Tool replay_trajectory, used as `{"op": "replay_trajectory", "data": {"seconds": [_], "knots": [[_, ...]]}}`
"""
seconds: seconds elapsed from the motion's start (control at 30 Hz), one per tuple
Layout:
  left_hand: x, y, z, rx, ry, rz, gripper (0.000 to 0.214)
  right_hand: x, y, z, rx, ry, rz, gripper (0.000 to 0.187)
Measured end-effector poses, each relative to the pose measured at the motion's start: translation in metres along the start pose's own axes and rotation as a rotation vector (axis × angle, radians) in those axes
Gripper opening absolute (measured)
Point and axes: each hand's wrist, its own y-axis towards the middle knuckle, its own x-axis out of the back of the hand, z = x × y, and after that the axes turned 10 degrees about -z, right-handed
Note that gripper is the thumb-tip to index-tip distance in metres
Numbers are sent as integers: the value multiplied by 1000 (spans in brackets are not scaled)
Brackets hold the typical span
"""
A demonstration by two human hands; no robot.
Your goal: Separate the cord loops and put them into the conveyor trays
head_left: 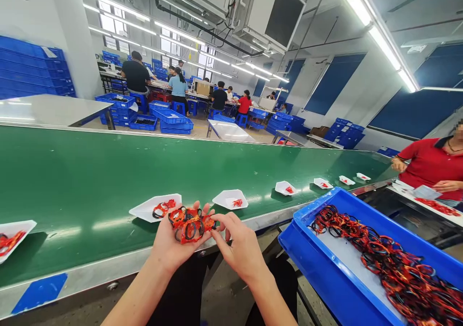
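Holding a bundle of looped red-and-black cords (190,224) above the near edge of the belt, the left hand (177,246) was cupped palm-up beneath it with the fingers curled around. The right hand (240,249) was partly open, and its thumb and fingertips (214,218) gripped the bundle's right side. Two hands were in use and one bundle was held.

Seven white paper trays stood in a row along the green conveyor belt (72,196). The nearest tray (146,210) lay just behind the bundle and held a small red-and-black loop (161,209). The next tray to the right (230,199) held a smaller red piece. The tray at the left edge of the view (14,239) held red cords, and the four farther trays showed small red contents.

The steel edge (144,253) of the conveyor ran beneath the wrists. One blue plastic crate (300,234) sat to the right of the right hand, well below the belt edge, with a narrow gap between its corner and the hand. It held a large tangled heap of the same cords (383,263).

One co-worker in a red shirt (430,164) stood beyond the crate, with both hands near red cords (437,207) on a worktop (423,203).
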Motion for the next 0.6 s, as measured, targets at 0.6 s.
{"op": "replay_trajectory", "data": {"seconds": [0.6], "knots": [[12, -20, 18, 104, -50, -75, 33, -24, -39, -24, -945, 1758, -40, 21]]}}
